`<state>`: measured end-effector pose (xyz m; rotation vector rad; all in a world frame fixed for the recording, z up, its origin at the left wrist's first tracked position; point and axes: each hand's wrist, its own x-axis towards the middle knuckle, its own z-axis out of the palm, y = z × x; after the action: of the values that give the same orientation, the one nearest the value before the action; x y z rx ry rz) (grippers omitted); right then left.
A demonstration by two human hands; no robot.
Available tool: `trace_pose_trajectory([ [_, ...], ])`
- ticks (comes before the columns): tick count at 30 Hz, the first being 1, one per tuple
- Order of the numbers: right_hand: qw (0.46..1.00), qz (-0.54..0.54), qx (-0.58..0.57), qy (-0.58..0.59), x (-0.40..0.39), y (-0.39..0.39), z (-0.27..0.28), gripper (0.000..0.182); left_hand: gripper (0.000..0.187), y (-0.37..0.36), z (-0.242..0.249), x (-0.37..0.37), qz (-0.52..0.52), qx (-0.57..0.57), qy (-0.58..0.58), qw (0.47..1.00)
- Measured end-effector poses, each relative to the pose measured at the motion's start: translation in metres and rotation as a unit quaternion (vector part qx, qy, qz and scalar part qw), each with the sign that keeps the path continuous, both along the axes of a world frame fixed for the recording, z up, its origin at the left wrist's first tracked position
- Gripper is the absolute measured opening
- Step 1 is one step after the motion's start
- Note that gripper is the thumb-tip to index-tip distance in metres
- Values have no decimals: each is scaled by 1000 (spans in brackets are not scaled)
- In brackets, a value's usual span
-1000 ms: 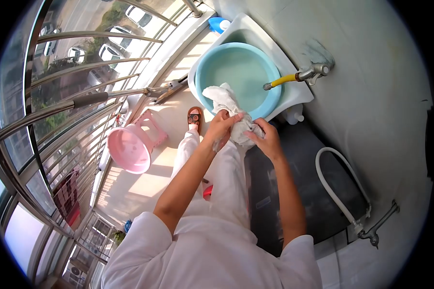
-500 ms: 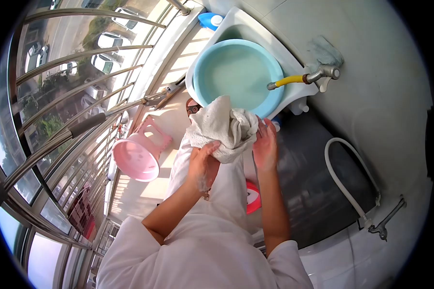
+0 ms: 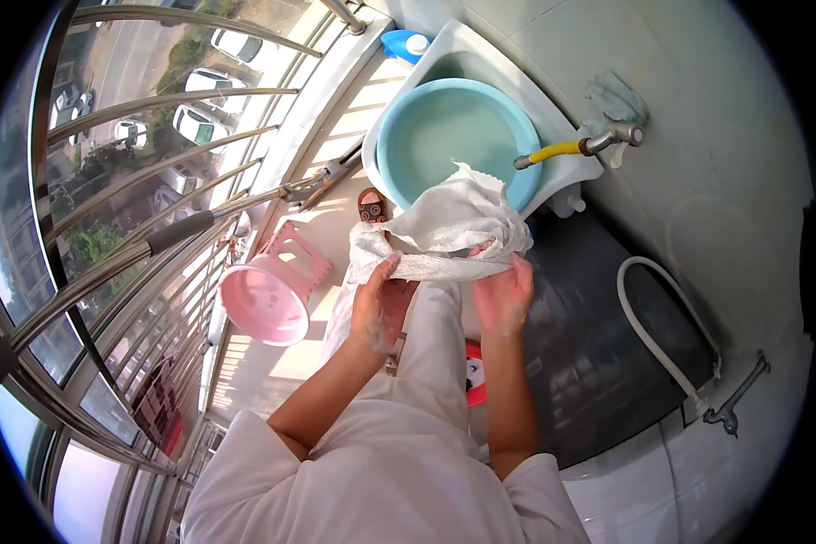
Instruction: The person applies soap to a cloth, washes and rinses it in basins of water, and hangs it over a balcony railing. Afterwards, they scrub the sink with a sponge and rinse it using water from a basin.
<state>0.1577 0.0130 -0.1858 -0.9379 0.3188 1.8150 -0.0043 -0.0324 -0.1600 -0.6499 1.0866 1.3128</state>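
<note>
A crumpled whitish cloth [image 3: 462,218] is stretched between both hands, its upper part over the near rim of a light-blue basin [image 3: 387,145]. My left hand [image 3: 381,304] grips the cloth's left end, with the thumb on top. Its right end is gripped by my right hand [image 3: 503,290], some fingers hidden behind the fabric. Cloudy water [image 3: 458,136] fills the basin, which sits in a white sink [image 3: 567,172]. A tap [image 3: 612,136] with a yellow hose [image 3: 553,151] reaches over the basin's right rim.
A pink tub [image 3: 263,299] lies beside a pink stool [image 3: 304,254] on the left. Metal railings [image 3: 172,231] line the window side. To the right are a dark panel [image 3: 598,344] and a white hose [image 3: 639,331]. A blue bottle [image 3: 401,43] stands behind the sink.
The cloth has gone from a bunched heap to a wider, spread shape. My right hand has moved onto its right end and now grips it.
</note>
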Motion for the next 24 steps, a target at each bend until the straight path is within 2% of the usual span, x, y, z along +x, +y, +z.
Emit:
trace_pose_trajectory([
  [2, 1000, -6, -4, -7, -10, 8, 26, 44, 25, -12, -8, -3, 8, -6, -43, 999],
  [4, 999, 6, 31, 15, 1, -4, 16, 52, 27, -18, -10, -7, 24, 16, -69, 997],
  [5, 998, 14, 50, 27, 6, -8, 13, 55, 35, -18, -13, -11, -14, 81, -85, 993],
  [8, 994, 65, 69, 45, 13, -11, 34, 58, 40, -13, -20, -9, -135, 17, -86, 987],
  [9, 987, 142, 31, -72, 10, -13, 44, 62, 44, -9, -23, -2, -143, 1, -118, 983],
  [10, 968, 204, 74, -126, 0, -8, 50, 57, 55, -3, -27, 4, -174, 65, -152, 971],
  [12, 959, 255, 14, -122, -9, -18, 44, 59, 66, 14, -21, 16, -171, 106, -215, 956],
  [13, 951, 290, -18, -108, -10, -22, 43, 60, 74, 21, -24, 20, -207, 105, -173, 957],
  [14, 933, 327, -1, -150, -5, -26, 38, 62, 67, 23, -35, 22, -208, 126, -188, 952],
  [16, 887, 396, 30, -234, 14, -34, 25, 65, 52, 43, -35, 24, -285, 105, -157, 940],
  [18, 807, 336, 156, -459, 17, -42, 21, 64, 44, 48, -52, 28, -257, 84, -170, 948],
  [20, 690, 288, 235, -621, 19, -44, 18, 65, 38, 46, -63, 37, -214, 78, -189, 955],
  [24, 577, 268, 328, -698, 1, -17, 6, 73, 35, 42, -65, 54, -136, 101, -188, 967],
])
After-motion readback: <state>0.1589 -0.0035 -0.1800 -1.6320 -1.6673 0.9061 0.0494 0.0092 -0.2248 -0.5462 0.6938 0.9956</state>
